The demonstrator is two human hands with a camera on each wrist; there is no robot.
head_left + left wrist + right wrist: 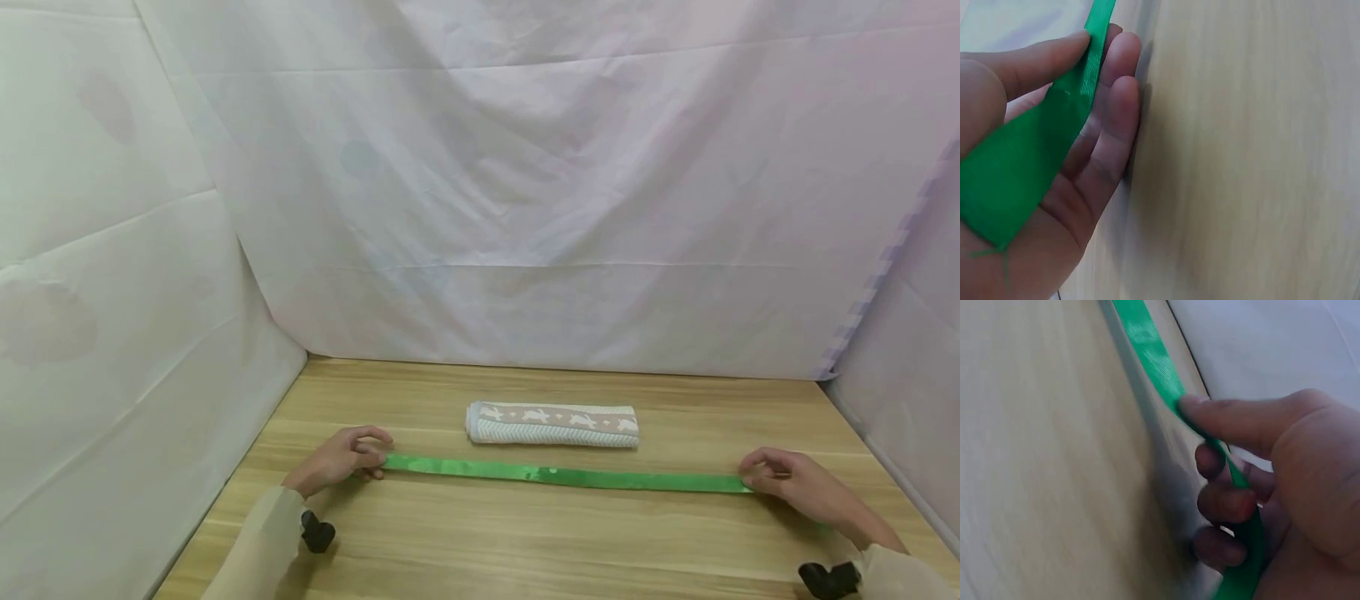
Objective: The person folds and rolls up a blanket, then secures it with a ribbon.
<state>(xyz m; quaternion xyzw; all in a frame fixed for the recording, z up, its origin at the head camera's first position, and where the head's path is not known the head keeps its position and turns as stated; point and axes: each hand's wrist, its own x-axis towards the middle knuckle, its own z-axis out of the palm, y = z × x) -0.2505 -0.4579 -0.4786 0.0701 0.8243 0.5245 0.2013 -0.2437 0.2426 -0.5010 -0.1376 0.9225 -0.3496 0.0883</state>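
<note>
White cloth hangs behind a wood-grain counter, over which a green ribbon runs nearly straight from side to side. One person's left hand pinches it between thumb and fingers, the frayed end lying across the palm; the right hand, thumb pressed on the ribbon and fingers curled, grips it near the other end. Just beyond the ribbon lies a folded rabbit-patterned towel.
</note>
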